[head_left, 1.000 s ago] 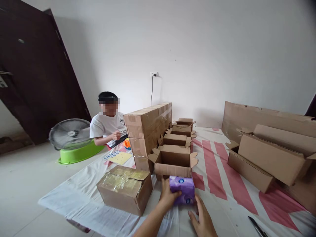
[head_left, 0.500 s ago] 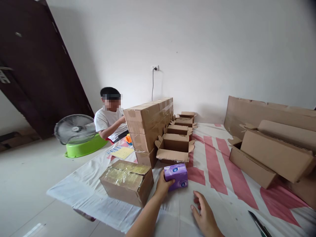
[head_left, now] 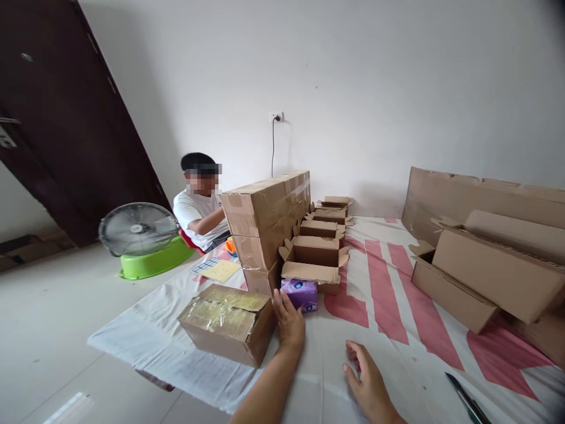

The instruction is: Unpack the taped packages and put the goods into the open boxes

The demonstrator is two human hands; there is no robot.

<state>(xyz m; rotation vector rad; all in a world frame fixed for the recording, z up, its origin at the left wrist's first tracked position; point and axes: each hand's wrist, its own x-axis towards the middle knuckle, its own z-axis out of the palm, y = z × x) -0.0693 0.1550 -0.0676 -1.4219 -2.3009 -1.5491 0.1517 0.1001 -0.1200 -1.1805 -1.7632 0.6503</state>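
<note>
A purple tissue pack (head_left: 304, 297) lies on the cloth against the front of the nearest open cardboard box (head_left: 311, 271). My left hand (head_left: 290, 324) is at the pack's near left side, its fingers stretched out and seeming to touch it rather than wrap round it. Just left of that hand sits a taped cardboard box (head_left: 223, 324). My right hand (head_left: 366, 377) rests lower down near the table, fingers loosely bent and apart, holding nothing.
Closed cartons stand in a stacked wall (head_left: 260, 229), with several open boxes in a row beside it. More open boxes (head_left: 489, 271) fill the right side. A utility knife (head_left: 468, 400) lies at the front right. Behind the stack sits a person (head_left: 198, 218) near a fan (head_left: 136, 229).
My left hand has moved the tissue pack left and away from me, up to the open box, and has loosened its grip. My right hand has hardly moved.
</note>
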